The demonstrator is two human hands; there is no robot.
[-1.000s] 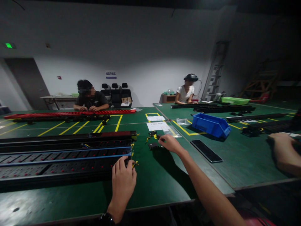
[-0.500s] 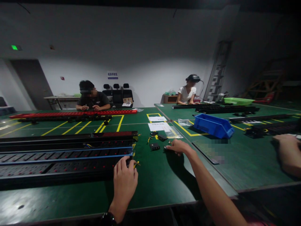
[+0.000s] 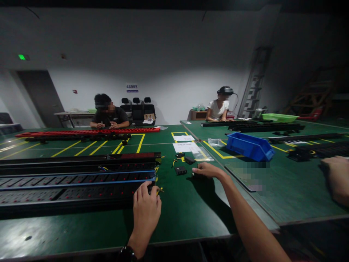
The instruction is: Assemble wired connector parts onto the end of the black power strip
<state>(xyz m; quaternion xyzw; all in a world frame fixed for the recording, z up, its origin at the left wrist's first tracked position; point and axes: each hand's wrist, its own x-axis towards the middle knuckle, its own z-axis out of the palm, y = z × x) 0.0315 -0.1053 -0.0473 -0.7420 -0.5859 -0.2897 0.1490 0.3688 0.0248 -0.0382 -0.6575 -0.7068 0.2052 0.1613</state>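
Note:
My left hand (image 3: 147, 203) is curled over the right end of the nearest long black strip (image 3: 95, 193), its fingers round a small black end piece with yellow wires. My right hand (image 3: 204, 170) is closed low over the green table, and what its fingers grip is too hidden to name. Just left of it lies a black block (image 3: 180, 170) with holes in its side. Farther back are another dark part (image 3: 190, 160) and a small yellow-wired piece (image 3: 175, 162). A blue-edged strip (image 3: 81, 180) lies beyond the nearest strip.
A blue bin (image 3: 249, 146) stands right of centre, beyond a flat dark panel (image 3: 240, 178). White papers (image 3: 185, 147) lie mid-table. Another person's hand (image 3: 338, 178) is at the right edge. Two people sit across the table behind a red rail (image 3: 89, 132) and black strips.
The view has shifted slightly, moving the scene a little to the right. My right hand's fingers have drawn in and cover the small part beneath them. My left hand stays at the strip's end.

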